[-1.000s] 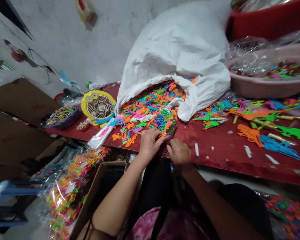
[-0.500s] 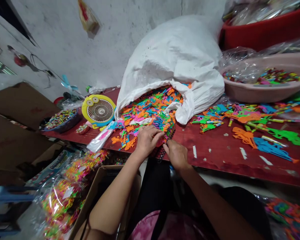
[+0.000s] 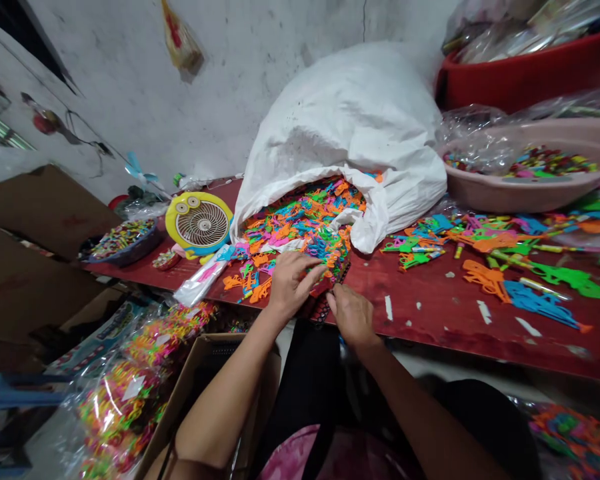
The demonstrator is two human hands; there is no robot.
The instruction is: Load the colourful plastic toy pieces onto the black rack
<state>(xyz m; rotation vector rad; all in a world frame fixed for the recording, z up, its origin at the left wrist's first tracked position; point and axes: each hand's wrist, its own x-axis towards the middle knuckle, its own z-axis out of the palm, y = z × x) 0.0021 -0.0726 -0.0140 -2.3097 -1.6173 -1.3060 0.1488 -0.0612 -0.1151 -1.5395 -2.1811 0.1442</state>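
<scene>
Both hands have shifted a little toward the left along the counter [image 3: 430, 333]. The left hand [image 3: 293, 283] stands half open, its fingers spread and curved down onto a red-orange plastic piece [image 3: 321, 287] at the near edge of the spill. The right hand [image 3: 353, 317] sits just beside it, its fingers curled inward at a dark perforated plastic strip [image 3: 323, 308], though whether they pinch it I cannot tell. That strip lies at the counter's near edge, tucked under the lip of the pile. A large heap of thin, neon-coloured moulded toy pieces [image 3: 300, 227] spills from the mouth of a slumped white woven sack [image 3: 340, 120], which looks plump with many more. Some pieces already sit in a pink plastic basin [image 3: 485, 193] at far right, beneath crinkled clear film, and clear bags of tangled bright pieces [image 3: 117, 413] lie beside a cardboard box [image 3: 205, 373] at near left. On the right, flat blue and orange gun-shaped pieces [image 3: 535, 300] lie loose on the scuffed red surface.
</scene>
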